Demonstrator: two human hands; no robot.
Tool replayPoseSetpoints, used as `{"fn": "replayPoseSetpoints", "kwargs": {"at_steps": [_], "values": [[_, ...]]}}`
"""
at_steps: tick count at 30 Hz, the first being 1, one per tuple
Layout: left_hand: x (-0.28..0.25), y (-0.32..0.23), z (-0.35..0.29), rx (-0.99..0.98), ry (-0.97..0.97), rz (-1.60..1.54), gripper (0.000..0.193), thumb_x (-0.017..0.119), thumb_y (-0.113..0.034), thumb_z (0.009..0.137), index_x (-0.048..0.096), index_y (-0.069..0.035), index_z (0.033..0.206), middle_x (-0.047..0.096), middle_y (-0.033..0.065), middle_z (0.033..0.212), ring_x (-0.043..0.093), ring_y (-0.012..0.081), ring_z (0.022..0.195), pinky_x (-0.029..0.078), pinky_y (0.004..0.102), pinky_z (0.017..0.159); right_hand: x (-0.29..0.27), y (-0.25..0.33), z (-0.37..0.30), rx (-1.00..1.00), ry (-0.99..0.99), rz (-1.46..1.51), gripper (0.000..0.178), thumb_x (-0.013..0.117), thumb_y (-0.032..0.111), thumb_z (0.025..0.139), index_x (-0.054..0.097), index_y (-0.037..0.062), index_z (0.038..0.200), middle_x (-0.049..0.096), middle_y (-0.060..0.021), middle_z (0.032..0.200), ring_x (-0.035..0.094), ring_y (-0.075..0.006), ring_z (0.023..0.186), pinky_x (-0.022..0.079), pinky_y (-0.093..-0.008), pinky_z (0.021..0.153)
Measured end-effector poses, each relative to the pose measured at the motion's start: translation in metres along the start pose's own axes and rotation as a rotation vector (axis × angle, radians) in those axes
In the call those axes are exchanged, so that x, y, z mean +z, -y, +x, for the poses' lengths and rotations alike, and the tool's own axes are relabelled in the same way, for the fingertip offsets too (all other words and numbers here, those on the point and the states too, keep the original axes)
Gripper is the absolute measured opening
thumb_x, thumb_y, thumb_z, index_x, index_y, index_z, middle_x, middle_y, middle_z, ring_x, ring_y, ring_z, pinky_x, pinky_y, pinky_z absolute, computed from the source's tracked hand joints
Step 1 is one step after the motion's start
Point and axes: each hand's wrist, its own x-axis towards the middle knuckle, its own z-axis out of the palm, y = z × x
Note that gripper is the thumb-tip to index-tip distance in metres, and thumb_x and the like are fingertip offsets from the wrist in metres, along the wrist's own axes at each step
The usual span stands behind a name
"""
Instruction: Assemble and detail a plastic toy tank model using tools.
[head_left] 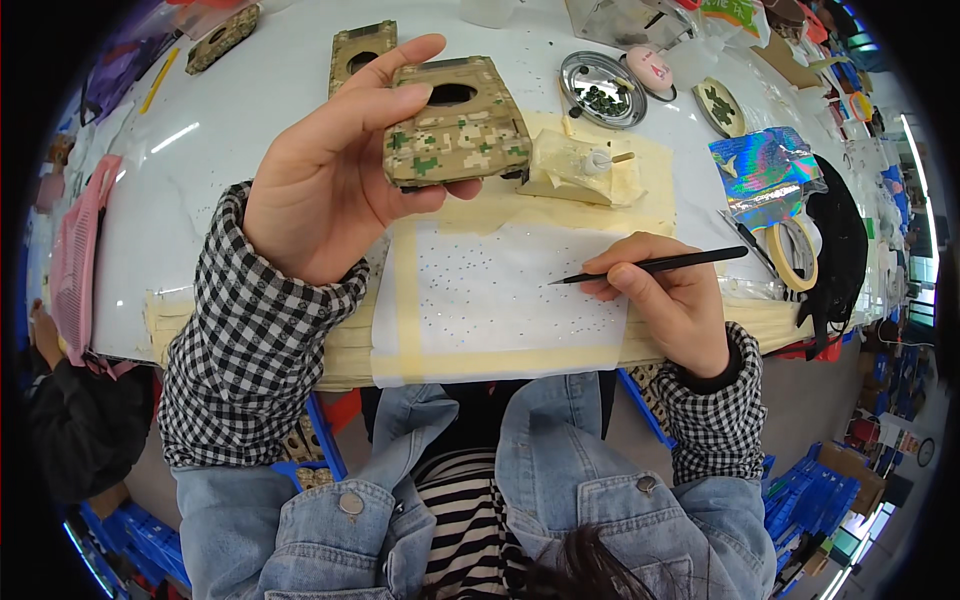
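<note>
Above the middle of the white table (250,110), the left hand (320,180) lifts a camouflage-painted toy tank body (455,125) clear of the surface, thumb under its near edge and fingers spread along its far side, so the flat top with its round opening is turned up toward the eyes; it looks held that way for inspection rather than for carrying. Lower and to the right, the right hand (665,295) rests its heel on the table edge and pinches a thin black pen-like tool (650,266) between thumb and fingers, closed firmly around the shaft, tip pointing left and hovering just over a white sheet (500,290) dotted with tiny specks; resting the wrist probably steadies the fine tip. Strips of tan masking tape (408,300) frame that sheet, seemingly to keep it from sliding. Just beyond it a pale, unpainted model piece (570,170) sits on more tape, and a round metal dish (603,90) with small dark bits stands near it within easy reach. Two more camouflage hulls (362,48) lie farther back, and a roll of tape (795,252) lies to the right.
</note>
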Motion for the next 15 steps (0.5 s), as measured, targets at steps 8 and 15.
{"fn": "replayPoseSetpoints", "kwargs": {"at_steps": [8, 15], "values": [[-0.0014, 0.0008, 0.0006, 0.006, 0.001, 0.006, 0.054, 0.038, -0.017, 0.093, 0.02, -0.005, 0.143, 0.04, 0.0298, 0.133, 0.066, 0.0153, 0.08, 0.055, 0.0153, 0.058, -0.0013, 0.0004, 0.0004, -0.001, 0.013, -0.008, 0.015, 0.056, 0.006, 0.091, 0.062, -0.0063, 0.097, 0.064, -0.0101, 0.092, 0.062, -0.013, 0.083, 0.05, -0.0234, 0.075], [-0.0014, 0.0009, 0.0005, 0.013, 0.011, -0.004, 0.054, 0.038, -0.016, 0.093, 0.02, -0.004, 0.143, 0.04, 0.03, 0.133, 0.066, 0.0157, 0.081, 0.055, 0.0152, 0.058, -0.002, 0.0005, 0.0005, -0.009, 0.016, -0.005, 0.015, 0.055, 0.006, 0.092, 0.061, -0.0061, 0.097, 0.065, -0.0107, 0.093, 0.062, -0.0141, 0.084, 0.05, -0.0242, 0.076]]}}
